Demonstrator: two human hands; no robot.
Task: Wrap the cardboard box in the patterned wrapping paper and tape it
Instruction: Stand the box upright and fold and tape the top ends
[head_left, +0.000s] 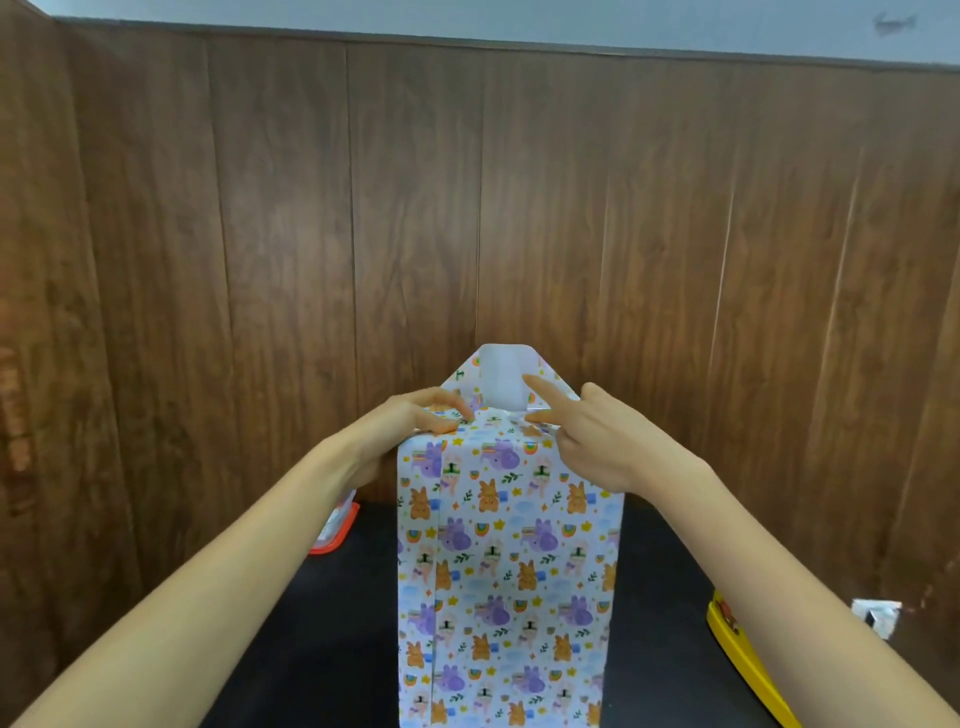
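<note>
The cardboard box is hidden under the patterned wrapping paper (509, 561) and stands upright on the black table (322, 649). At its top a pointed paper flap (462, 376) sticks up, with a strip of translucent tape (501, 376) on it that overhangs the tip. My left hand (415, 426) grips the top left corner of the wrapped box, fingers curled over the folded paper. My right hand (587, 436) is at the top right corner. Its straight index finger touches the tape's right edge, its thumb lies along the flap's base, and its other fingers are curled.
A red-rimmed container (335, 525) sits on the table behind my left forearm. A yellow object (740, 644) lies at the right table edge, with a small white item (878, 616) beyond it. Wood panel walls (623, 208) close in the back and both sides.
</note>
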